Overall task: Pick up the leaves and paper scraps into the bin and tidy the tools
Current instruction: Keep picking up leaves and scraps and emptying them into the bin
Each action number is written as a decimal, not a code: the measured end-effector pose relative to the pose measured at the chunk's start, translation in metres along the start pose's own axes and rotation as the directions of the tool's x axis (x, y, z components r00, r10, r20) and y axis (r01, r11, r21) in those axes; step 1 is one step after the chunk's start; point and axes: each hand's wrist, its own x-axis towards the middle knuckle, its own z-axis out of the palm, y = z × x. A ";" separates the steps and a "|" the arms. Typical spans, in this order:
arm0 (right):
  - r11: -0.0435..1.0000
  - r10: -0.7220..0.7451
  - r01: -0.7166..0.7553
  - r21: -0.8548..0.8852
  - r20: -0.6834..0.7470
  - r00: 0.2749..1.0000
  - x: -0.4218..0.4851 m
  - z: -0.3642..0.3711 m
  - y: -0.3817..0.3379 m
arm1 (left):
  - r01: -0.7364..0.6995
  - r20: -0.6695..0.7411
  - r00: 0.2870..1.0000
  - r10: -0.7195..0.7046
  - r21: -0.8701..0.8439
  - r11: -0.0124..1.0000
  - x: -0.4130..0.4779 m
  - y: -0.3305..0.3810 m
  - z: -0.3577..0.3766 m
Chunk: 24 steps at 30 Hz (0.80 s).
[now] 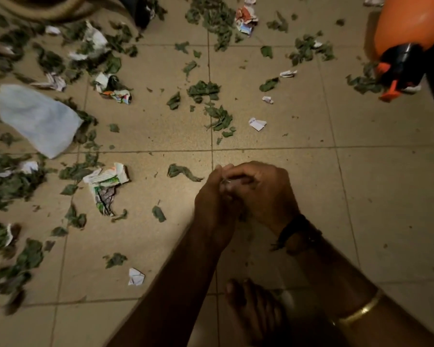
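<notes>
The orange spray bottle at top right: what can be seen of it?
The orange spray bottle looks like smooth plastic. Its body runs out of the frame at the top; its black spray head, with orange trigger and nozzle, points down-left. It seems to lie tilted on the floor, the head among green leaves.

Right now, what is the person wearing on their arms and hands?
Both forearms are bare, no sleeves in view. The right wrist carries a black strap, and a thin gold bangle sits further up that forearm. Neither the left hand nor the right hand wears a glove; rings, if any, are too dim to tell.
</notes>
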 end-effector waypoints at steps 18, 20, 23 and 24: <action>0.903 0.127 -0.152 -0.402 -0.087 0.988 0.081 -0.005 0.061 | -0.124 -0.118 0.987 0.112 -0.101 0.987 -0.018 0.003 -0.030; 0.968 0.156 -0.177 -0.180 -0.127 0.980 0.055 -0.006 0.034 | -0.126 -0.103 0.988 0.119 -0.073 0.989 -0.018 -0.001 -0.030; 0.997 0.068 -0.067 -0.028 0.026 0.997 0.005 -0.002 -0.005 | -0.120 -0.075 0.991 0.113 -0.098 0.988 -0.017 -0.008 -0.031; 0.999 0.025 -0.022 -0.026 0.115 0.993 -0.009 0.001 -0.013 | -0.105 -0.063 0.993 0.098 -0.129 0.986 -0.017 -0.010 -0.031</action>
